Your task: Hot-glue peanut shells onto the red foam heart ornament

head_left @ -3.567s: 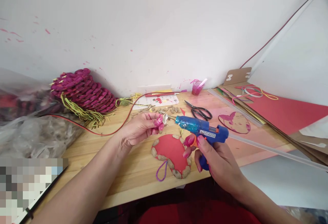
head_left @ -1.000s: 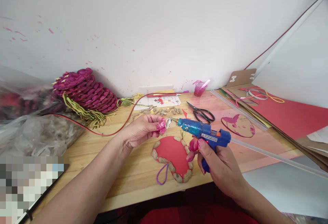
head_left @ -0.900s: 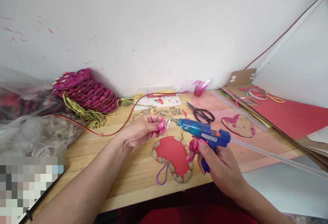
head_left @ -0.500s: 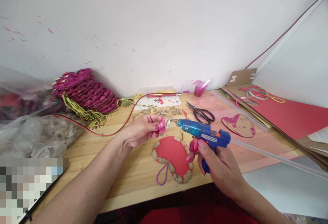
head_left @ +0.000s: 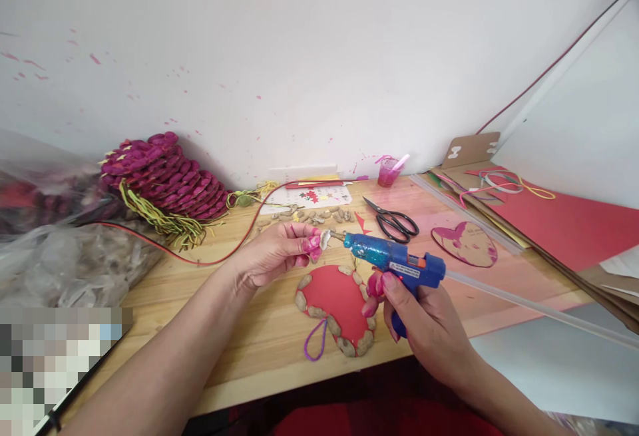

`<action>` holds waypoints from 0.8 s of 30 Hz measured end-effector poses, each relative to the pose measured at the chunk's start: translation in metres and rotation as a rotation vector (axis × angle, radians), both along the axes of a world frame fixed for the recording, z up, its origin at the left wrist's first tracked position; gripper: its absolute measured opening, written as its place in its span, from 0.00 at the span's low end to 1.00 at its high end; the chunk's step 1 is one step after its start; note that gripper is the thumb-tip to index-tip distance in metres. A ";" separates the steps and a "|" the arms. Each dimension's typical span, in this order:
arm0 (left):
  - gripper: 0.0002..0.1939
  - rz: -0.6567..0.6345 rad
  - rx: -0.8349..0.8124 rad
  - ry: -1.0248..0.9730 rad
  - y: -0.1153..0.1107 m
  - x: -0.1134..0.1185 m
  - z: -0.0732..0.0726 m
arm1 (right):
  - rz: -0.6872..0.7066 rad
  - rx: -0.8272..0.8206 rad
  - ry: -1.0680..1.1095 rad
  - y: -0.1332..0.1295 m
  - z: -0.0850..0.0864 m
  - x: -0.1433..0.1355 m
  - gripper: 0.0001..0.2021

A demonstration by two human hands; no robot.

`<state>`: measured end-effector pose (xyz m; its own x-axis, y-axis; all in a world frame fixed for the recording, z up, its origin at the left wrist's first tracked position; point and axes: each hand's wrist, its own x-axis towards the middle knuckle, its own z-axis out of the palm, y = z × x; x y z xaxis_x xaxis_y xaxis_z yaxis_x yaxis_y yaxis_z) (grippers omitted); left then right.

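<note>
Between the pink-stained fingertips of my left hand (head_left: pixel 279 253) is a peanut shell half (head_left: pixel 325 239), its pale hollow side turned toward the right. My right hand (head_left: pixel 419 316) grips a blue hot glue gun (head_left: pixel 389 256), whose nozzle tip is at the shell. A long clear glue stick (head_left: pixel 529 303) sticks out of the gun's back. Below both hands lies a red heart (head_left: pixel 337 296) edged with peanut shells (head_left: pixel 346 346); its right side is partly hidden by my right fingers. A purple cord loop (head_left: pixel 314 343) extends from the heart's notch.
Black scissors (head_left: pixel 394 223) and a stained cardboard heart (head_left: pixel 464 244) lie beyond the gun. Loose peanut shells (head_left: pixel 319 216) are scattered near the wall. Magenta shell hearts (head_left: pixel 174 180) are stacked left, beside plastic bags (head_left: pixel 94 263). A cup (head_left: pixel 389 173) stands behind; red sheets (head_left: pixel 564 216) lie right.
The glue gun has shifted slightly left, bringing its nozzle closer into the shell half. My left hand has barely moved and keeps its pinch.
</note>
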<state>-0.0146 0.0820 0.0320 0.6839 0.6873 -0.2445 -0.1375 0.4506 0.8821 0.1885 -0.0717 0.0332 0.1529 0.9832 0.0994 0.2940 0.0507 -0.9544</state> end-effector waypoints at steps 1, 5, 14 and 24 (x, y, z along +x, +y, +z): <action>0.18 -0.001 0.000 0.000 0.000 0.000 0.000 | 0.001 -0.007 0.007 0.000 0.000 0.000 0.22; 0.18 0.020 -0.004 0.001 0.001 0.000 -0.001 | 0.010 -0.031 0.020 -0.001 -0.002 0.002 0.22; 0.18 0.056 -0.021 -0.047 0.001 0.001 0.002 | 0.018 -0.026 0.029 -0.007 -0.002 -0.001 0.20; 0.17 0.029 0.004 -0.056 0.000 0.000 0.001 | 0.046 -0.002 -0.002 -0.007 0.000 -0.005 0.22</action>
